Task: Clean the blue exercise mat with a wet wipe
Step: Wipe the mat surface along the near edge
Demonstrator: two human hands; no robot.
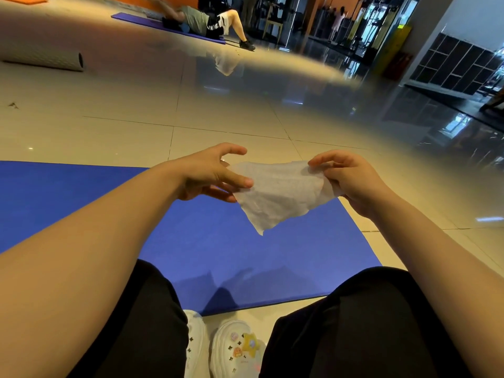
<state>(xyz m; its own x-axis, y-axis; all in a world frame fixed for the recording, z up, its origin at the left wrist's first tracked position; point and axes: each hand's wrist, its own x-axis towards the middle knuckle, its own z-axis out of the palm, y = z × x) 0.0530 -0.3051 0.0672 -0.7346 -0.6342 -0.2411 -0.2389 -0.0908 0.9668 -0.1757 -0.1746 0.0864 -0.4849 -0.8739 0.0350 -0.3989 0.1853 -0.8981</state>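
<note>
Overhead of the mat (245, 241), the wipe (278, 192) hangs limp between both hands: left hand (210, 173) pinching its nine-o'clock edge, right hand (346, 181) gripping three o'clock. Light, soft, damp; likely best bunched in one palm.

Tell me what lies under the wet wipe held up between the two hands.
Below the wet wipe, held in the air by the left hand and right hand, lies the blue exercise mat. The mat and floor directly behind the wipe are covered.
</note>
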